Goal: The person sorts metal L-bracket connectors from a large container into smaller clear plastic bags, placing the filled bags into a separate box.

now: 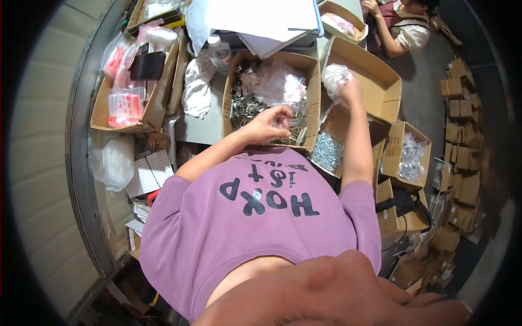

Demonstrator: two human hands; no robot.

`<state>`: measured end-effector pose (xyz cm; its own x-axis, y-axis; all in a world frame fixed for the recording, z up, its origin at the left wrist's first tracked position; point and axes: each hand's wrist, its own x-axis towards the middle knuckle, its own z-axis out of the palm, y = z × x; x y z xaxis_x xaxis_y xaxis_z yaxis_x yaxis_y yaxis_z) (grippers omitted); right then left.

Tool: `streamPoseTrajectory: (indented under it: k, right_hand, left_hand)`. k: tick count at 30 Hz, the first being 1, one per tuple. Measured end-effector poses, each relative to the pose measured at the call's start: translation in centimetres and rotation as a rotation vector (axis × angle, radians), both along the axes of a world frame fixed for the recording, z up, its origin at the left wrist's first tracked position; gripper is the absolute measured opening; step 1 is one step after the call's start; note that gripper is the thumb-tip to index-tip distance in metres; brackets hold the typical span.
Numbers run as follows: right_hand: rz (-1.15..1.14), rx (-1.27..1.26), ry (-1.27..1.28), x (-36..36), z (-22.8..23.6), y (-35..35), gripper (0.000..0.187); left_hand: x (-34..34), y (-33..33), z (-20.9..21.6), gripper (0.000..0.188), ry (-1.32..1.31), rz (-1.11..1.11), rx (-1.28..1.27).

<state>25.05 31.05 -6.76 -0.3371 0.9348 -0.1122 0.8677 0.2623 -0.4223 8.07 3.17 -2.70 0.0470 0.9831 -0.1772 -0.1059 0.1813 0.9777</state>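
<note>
My left hand (270, 125) is curled above a cardboard box (227, 111) of small metal parts (247, 108). Between its thumb and fingers shows what looks like a small clear plastic bag (281, 120). A pile of clear plastic bags (280, 84) lies on the metal parts, just beyond this hand. Further right, my right hand (350, 91) grips a whitish plastic bag (336, 77) at the left side of an open cardboard box (375, 73); its fingertips are partly hidden. Silvery screws (328, 149) fill a box below my right forearm.
A water bottle (219, 54) and a white cloth (197, 89) are left of the metal parts. A phone (147, 66) rests on a box of bagged items (100, 111). Papers (261, 16) lie at the back. A co-worker (402, 30) sits at the far right, near stacked cartons (462, 108).
</note>
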Motion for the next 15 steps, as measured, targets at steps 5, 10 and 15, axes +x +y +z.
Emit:
streamPoseTrajectory:
  k: [5, 10, 15]
  right_hand:
    - [0.139, 0.096, 0.156, 1.1, 2.1, -1.2, 0.026]
    - [0.172, 0.127, 0.005, 0.8, 0.5, -1.0, 0.028]
    - [0.206, 0.228, -0.065, 0.5, -3.9, 0.8, 0.031]
  left_hand:
    - [0.0, 0.3, -0.6, 0.045, -0.043, -0.023, 0.004]
    - [0.5, 0.6, -0.4, 0.045, -0.016, -0.048, -0.014]
    - [0.7, 0.9, -0.1, 0.044, 0.001, -0.074, 0.003]
